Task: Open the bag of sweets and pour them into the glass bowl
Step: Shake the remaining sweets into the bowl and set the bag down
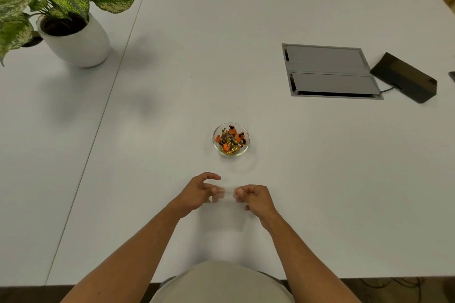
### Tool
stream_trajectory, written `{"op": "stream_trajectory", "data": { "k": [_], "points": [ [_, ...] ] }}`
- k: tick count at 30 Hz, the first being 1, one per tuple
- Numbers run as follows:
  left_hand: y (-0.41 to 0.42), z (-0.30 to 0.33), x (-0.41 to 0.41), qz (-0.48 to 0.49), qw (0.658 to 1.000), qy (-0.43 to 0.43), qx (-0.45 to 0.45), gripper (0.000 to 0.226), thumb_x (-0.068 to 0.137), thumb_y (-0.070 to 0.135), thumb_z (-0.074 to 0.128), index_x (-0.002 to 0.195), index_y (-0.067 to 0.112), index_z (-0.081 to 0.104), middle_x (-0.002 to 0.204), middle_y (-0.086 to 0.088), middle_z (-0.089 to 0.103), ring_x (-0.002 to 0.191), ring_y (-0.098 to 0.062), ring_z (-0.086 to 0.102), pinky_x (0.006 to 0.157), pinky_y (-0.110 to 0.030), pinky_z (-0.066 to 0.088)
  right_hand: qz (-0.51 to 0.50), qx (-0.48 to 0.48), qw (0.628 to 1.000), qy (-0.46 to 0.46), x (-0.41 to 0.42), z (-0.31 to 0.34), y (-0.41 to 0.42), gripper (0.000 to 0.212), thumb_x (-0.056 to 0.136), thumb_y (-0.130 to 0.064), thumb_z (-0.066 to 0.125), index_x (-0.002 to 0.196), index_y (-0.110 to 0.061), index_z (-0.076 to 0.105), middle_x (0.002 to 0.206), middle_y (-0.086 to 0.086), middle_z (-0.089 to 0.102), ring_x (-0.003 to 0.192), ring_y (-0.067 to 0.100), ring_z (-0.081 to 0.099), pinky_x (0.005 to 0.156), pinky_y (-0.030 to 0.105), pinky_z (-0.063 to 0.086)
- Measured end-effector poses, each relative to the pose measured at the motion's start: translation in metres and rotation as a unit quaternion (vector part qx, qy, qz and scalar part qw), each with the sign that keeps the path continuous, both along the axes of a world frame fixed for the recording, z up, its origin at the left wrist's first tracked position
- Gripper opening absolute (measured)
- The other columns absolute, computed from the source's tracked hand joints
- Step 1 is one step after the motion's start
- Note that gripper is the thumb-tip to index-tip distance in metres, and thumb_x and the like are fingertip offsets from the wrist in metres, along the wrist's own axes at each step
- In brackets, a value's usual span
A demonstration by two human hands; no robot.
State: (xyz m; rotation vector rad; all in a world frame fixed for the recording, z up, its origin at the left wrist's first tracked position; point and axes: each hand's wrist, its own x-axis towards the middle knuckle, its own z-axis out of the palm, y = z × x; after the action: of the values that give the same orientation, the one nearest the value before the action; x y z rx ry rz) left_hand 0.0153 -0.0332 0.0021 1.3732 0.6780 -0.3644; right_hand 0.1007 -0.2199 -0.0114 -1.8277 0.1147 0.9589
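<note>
A small glass bowl (pixel 231 152) stands mid-table, filled with orange and gold wrapped sweets (pixel 230 140). In front of it, near me, a clear plastic bag (pixel 227 204) hangs between my hands, almost see-through and seemingly with nothing inside. My left hand (pixel 200 192) pinches its top left corner with thumb and fingers. My right hand (pixel 253 198) pinches the top right corner with fingers curled. The bag's lower part shows only as a faint sheen and shadow over the table.
A potted plant in a white pot (pixel 78 42) stands at the far left. A grey cable hatch (pixel 330 71) is set into the table at the right, with a black device (pixel 403 76) and its cable beside it. The white table (pixel 147 179) has a seam left of centre.
</note>
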Motion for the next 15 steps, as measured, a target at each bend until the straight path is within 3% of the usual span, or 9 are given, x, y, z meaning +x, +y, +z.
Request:
{"op": "stream_trajectory", "data": {
  "k": [3, 6, 10, 13, 15],
  "points": [
    [-0.002, -0.006, 0.000, 0.032, 0.997, 0.023, 0.073, 0.018, 0.085, 0.003, 0.073, 0.100, 0.009, 0.066, 0.088, -0.016, 0.078, 0.081, -0.025, 0.071, 0.071, -0.033, 0.057, 0.003, -0.026, 0.999, -0.026, 0.003, -0.007, -0.004, 0.006, 0.085, -0.014, 0.074, 0.083, -0.012, 0.078, 0.084, 0.006, 0.078, 0.064, 0.009, 0.064, 0.059, 0.017, 0.048],
    [-0.007, -0.014, 0.002, 0.050, 0.991, 0.035, 0.117, 0.013, 0.082, 0.008, 0.077, 0.090, 0.012, 0.068, 0.086, -0.014, 0.078, 0.077, -0.020, 0.067, 0.066, -0.025, 0.049, 0.011, -0.036, 0.998, -0.042, 0.007, -0.013, -0.004, 0.003, 0.083, -0.015, 0.076, 0.082, -0.014, 0.079, 0.079, 0.004, 0.076, 0.062, 0.006, 0.061, 0.064, 0.018, 0.049],
    [-0.014, -0.018, 0.007, 0.071, 0.984, 0.026, 0.163, 0.013, 0.082, 0.004, 0.074, 0.093, 0.009, 0.069, 0.080, -0.008, 0.070, 0.076, -0.019, 0.065, 0.070, -0.021, 0.049, 0.010, -0.051, 0.996, -0.067, 0.010, -0.016, -0.001, 0.005, 0.085, -0.014, 0.074, 0.088, -0.012, 0.078, 0.081, 0.001, 0.074, 0.059, 0.006, 0.060, 0.059, 0.014, 0.048],
    [-0.014, -0.020, 0.011, 0.073, 0.982, 0.021, 0.173, 0.021, 0.081, -0.004, 0.072, 0.101, 0.003, 0.069, 0.089, -0.009, 0.069, 0.082, -0.021, 0.064, 0.079, -0.024, 0.054, -0.003, -0.056, 0.997, -0.062, 0.014, -0.018, -0.003, 0.008, 0.085, -0.011, 0.074, 0.093, -0.010, 0.076, 0.086, 0.006, 0.074, 0.052, 0.011, 0.060, 0.050, 0.012, 0.047],
    [-0.012, -0.022, 0.013, 0.073, 0.980, 0.020, 0.184, 0.025, 0.080, -0.007, 0.072, 0.102, 0.004, 0.069, 0.093, -0.008, 0.068, 0.084, -0.020, 0.063, 0.075, -0.016, 0.051, 0.003, -0.053, 0.997, -0.060, 0.015, -0.019, -0.004, 0.019, 0.083, -0.011, 0.076, 0.102, -0.009, 0.073, 0.092, 0.006, 0.072, 0.050, 0.010, 0.060, 0.048, 0.012, 0.047]
  ]
}}
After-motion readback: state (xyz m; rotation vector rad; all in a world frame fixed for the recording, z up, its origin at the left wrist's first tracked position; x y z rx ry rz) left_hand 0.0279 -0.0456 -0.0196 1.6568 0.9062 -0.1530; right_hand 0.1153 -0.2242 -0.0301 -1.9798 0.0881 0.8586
